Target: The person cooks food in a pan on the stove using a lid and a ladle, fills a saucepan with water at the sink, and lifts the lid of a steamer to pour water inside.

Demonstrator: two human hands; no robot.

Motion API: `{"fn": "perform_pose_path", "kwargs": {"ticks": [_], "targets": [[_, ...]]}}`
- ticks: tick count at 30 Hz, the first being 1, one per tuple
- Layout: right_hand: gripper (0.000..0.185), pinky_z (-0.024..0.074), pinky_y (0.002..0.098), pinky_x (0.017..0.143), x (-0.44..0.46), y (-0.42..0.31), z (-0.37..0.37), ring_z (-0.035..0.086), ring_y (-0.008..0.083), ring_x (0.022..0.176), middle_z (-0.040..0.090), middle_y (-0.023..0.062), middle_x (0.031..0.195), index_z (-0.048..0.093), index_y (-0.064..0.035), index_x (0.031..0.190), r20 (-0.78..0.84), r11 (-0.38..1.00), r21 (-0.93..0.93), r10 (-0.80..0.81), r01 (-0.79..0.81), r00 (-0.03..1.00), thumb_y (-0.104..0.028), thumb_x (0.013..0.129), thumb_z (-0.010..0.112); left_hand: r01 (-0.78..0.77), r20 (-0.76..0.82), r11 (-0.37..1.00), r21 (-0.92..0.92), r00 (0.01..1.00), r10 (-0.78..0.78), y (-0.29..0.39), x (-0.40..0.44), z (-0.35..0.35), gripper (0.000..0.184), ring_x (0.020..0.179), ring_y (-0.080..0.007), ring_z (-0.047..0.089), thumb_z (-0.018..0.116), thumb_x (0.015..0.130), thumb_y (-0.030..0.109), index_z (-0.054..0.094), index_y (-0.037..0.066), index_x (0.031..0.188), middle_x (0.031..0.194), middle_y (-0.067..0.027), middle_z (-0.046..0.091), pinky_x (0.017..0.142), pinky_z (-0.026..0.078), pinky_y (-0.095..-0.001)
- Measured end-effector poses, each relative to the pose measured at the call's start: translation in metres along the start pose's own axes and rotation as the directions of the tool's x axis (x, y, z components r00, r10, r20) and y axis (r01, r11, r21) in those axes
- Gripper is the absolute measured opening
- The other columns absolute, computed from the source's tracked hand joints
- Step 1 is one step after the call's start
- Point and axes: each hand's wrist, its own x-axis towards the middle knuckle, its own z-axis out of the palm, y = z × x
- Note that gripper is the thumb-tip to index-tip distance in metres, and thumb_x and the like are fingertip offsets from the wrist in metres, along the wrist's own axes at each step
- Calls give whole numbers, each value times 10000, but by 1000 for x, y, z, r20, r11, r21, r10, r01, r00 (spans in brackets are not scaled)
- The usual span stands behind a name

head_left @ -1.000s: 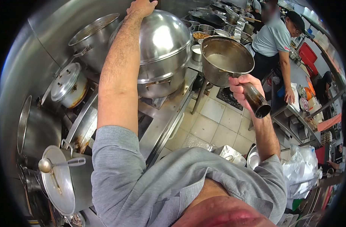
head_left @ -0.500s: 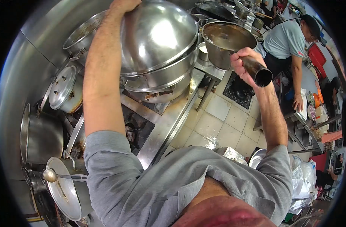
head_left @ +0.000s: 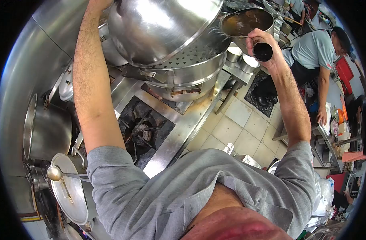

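At the top left my left hand (head_left: pixel 99 5) is at the far side of the large domed lid (head_left: pixel 163 28), partly cut off by the frame edge, its fingers hidden. The lid is tilted up, baring a perforated steamer tray (head_left: pixel 185 58) in the steel steamer pot (head_left: pixel 191 76). My right hand (head_left: pixel 264 45) is wrapped round the dark hollow handle of a saucepan (head_left: pixel 237 40). Brown liquid shows in the saucepan, which is beside the steamer's right rim, with a streaky splash or steam between them.
A gas burner (head_left: pixel 142 134) lies nearer me on the stove. Large pots (head_left: pixel 51 128) and a lidded pot with a ladle (head_left: pixel 55 173) stand at left. White-filled containers (head_left: pixel 251 62) sit beyond the steamer. A co-worker (head_left: pixel 317 50) leans on a counter at right.
The domed lid has been lifted and tilted leftward, uncovering the tray. The saucepan has moved up the view beside the steamer. My left hand has moved left with the lid.
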Motion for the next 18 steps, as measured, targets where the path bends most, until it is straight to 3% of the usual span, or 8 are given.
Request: {"fn": "perform_pose_path", "kwargs": {"ticks": [7, 9, 11, 15, 18], "targets": [[97, 450, 236, 456, 2, 12, 21, 515, 125, 487, 540, 48, 616, 541, -38, 690, -106, 992, -121, -47, 34, 993, -116, 731, 582, 7, 3, 997, -73, 1000, -7, -4, -8, -5, 226, 730, -139, 547, 546, 834, 230, 613, 23, 896, 784, -36, 611, 687, 437, -283], [98, 450, 235, 462, 9, 16, 19, 514, 124, 492, 540, 48, 624, 543, -38, 695, -120, 990, -136, -45, 28, 992, -118, 725, 591, 123, -18, 982, -145, 992, -126, 13, -20, -8, 219, 739, -133, 544, 547, 835, 232, 613, 30, 890, 789, -32, 609, 697, 433, -277], [164, 443, 280, 503, 12, 19, 19, 535, 154, 578, 540, 70, 701, 532, 17, 776, -115, 985, -168, -48, 28, 992, -75, 671, 619, 84, -13, 988, -128, 996, -87, 6, -16, -7, 215, 744, -130, 542, 544, 838, 231, 613, 34, 891, 795, -29, 608, 702, 432, -277], [159, 439, 297, 505, 8, 29, 35, 525, 169, 552, 532, 72, 672, 546, 23, 750, -203, 978, -187, -133, 95, 970, -83, 669, 634, -3, -6, 993, -118, 1000, 2, -2, -11, -5, 207, 751, -124, 536, 541, 843, 229, 613, 43, 895, 808, -22, 604, 712, 430, -278], [174, 434, 309, 507, 16, 35, 32, 516, 174, 552, 521, 71, 664, 551, 41, 744, -207, 971, -227, -127, 78, 970, -84, 667, 642, 79, -4, 982, -174, 997, -81, 7, -18, -5, 203, 747, -125, 532, 542, 842, 228, 612, 45, 894, 808, -21, 601, 712, 429, -276]]}}
